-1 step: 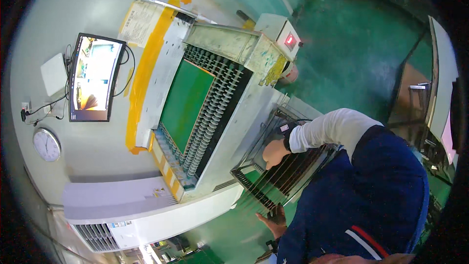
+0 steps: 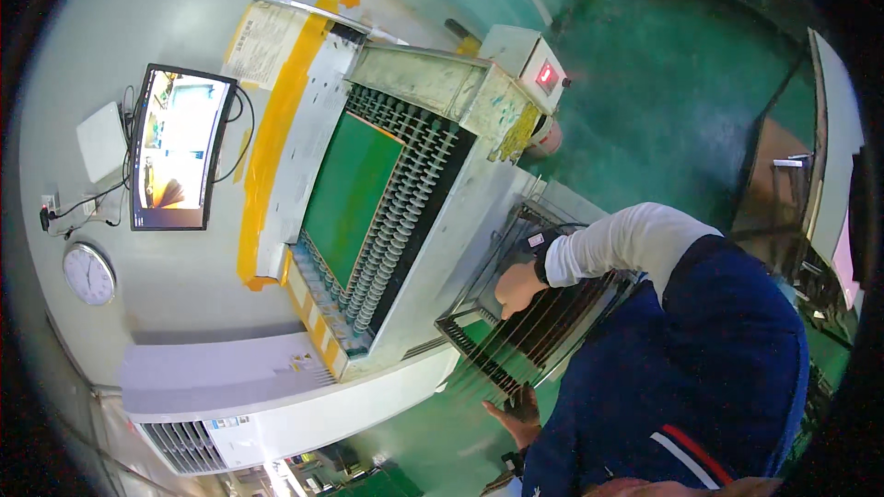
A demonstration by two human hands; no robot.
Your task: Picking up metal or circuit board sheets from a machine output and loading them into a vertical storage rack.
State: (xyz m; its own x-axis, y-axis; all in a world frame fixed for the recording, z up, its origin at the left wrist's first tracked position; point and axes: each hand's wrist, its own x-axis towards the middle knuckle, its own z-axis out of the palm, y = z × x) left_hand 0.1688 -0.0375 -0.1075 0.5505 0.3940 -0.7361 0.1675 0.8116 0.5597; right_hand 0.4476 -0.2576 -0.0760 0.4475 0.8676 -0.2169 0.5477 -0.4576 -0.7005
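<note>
A wire-framed rack (image 2: 545,371) stands low in front of me, with several thin panels (image 2: 564,324) on edge between its rods. My right hand (image 2: 521,289), below a white sleeve and a dark wristband, is over the rack with its fingers curled closed. What it grips, if anything, is hidden. At the rack's lower end in the picture is my left hand (image 2: 521,418), its thumb spread away from the fingers. Beside the rack, a green board (image 2: 354,193) lies flat on the roller conveyor (image 2: 391,235) of a machine.
A control box (image 2: 525,64) with a lit red display sits at the machine's corner. A monitor (image 2: 180,147) and a round clock (image 2: 89,273) are on the wall. A white air conditioner (image 2: 304,414) stands beside the machine. Brown panels (image 2: 773,170) lean at the right.
</note>
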